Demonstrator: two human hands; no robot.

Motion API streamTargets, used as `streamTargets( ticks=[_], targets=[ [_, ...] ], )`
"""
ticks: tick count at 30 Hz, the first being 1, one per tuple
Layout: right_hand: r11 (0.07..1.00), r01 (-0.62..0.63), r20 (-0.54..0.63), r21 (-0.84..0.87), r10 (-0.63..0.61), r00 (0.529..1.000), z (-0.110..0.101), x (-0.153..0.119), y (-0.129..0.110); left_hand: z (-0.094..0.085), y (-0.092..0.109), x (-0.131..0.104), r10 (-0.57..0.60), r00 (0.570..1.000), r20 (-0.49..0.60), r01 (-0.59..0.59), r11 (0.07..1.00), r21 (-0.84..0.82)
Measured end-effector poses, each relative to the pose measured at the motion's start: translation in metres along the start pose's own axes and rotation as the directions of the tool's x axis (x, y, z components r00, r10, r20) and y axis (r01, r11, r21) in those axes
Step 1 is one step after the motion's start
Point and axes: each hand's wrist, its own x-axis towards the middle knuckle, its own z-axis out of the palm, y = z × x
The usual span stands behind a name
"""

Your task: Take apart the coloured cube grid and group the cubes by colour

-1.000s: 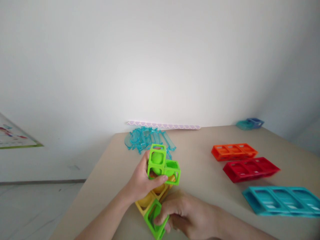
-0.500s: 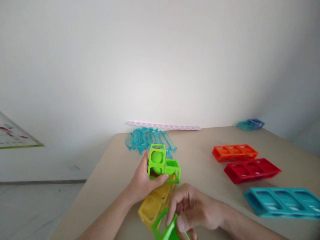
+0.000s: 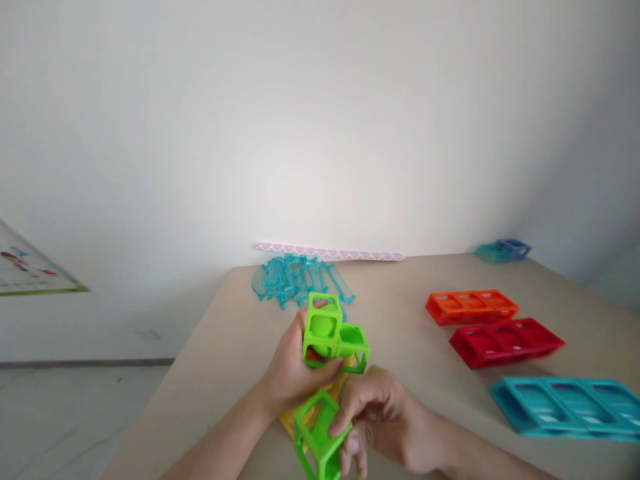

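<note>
My left hand is wrapped round a joined green cube-block piece, made of hollow open-sided cubes, one stacked upright and one to its right. Below it, my right hand pinches a separate green cube block between thumb and fingers. That block is tilted and apart from the piece in my left hand. Under both hands lies a yellow row of cube blocks, mostly hidden by them.
To the right lie an orange row, a red row and a teal row of cubes. Clear blue plastic pieces are piled at the back left, before a purple patterned strip. A dark blue cube stands far right.
The green cube block in my right hand has come up and turned, covering more of the yellow row. My left hand's green piece has shifted slightly right and down and tilted.
</note>
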Motion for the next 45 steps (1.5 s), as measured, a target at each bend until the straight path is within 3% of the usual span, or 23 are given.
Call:
streamTargets(
  ticks=[5, 8, 11, 13, 15, 20, 28, 33, 35, 39, 45],
  targets=[
    [0.992, -0.055, 0.002, 0.113, 0.055, 0.998, 0.0, -0.009, -0.021, 0.002, -0.004, 0.001, -0.013, 1.0, -0.004, 0.013, 0.994, -0.106],
    [0.989, 0.063, -0.152, 0.131, -0.042, 0.987, -0.012, -0.014, -0.041, 0.002, -0.004, 0.001, 0.036, 0.999, -0.038, -0.038, 0.998, -0.058],
    [0.962, 0.259, -0.43, 0.081, -0.201, 0.88, -0.024, -0.011, -0.056, 0.001, -0.003, 0.001, 0.09, 0.995, -0.044, -0.091, 0.996, -0.013],
    [0.946, 0.322, -0.519, 0.047, -0.252, 0.817, -0.029, -0.006, -0.06, 0.0, -0.002, 0.0, 0.087, 0.996, -0.022, -0.088, 0.996, -0.035],
    [0.945, 0.324, -0.522, 0.04, -0.256, 0.813, -0.031, -0.001, -0.059, -0.001, -0.001, -0.001, 0.084, 0.996, -0.006, -0.084, 0.995, -0.061],
    [0.976, 0.205, -0.48, 0.072, -0.146, 0.865, -0.03, 0.009, -0.045, -0.001, -0.002, -0.003, 0.08, 0.997, 0.011, -0.078, 0.992, -0.102],
    [0.956, 0.168, -0.539, -0.239, -0.275, 0.796, -0.032, 0.011, -0.04, -0.004, -0.003, -0.004, 0.107, 0.994, 0.033, -0.105, 0.992, -0.068],
    [0.925, 0.14, -0.505, -0.354, -0.315, 0.803, -0.034, 0.013, -0.032, -0.006, -0.003, -0.004, 0.104, 0.994, 0.042, -0.102, 0.994, -0.051],
    [0.893, 0.193, -0.496, -0.406, -0.393, 0.774, -0.035, 0.013, -0.03, -0.006, -0.003, -0.004, 0.105, 0.993, 0.054, -0.102, 0.993, -0.054],
    [0.768, 0.324, -0.442, -0.552, -0.599, 0.668, -0.033, 0.012, -0.03, -0.005, -0.003, -0.004, 0.106, 0.992, 0.069, -0.101, 0.993, -0.067],
    [0.651, 0.231, -0.432, -0.723, -0.687, 0.584, -0.026, 0.006, -0.031, -0.005, -0.003, -0.002, 0.119, 0.993, 0.013, -0.118, 0.992, -0.043]
  ],
)
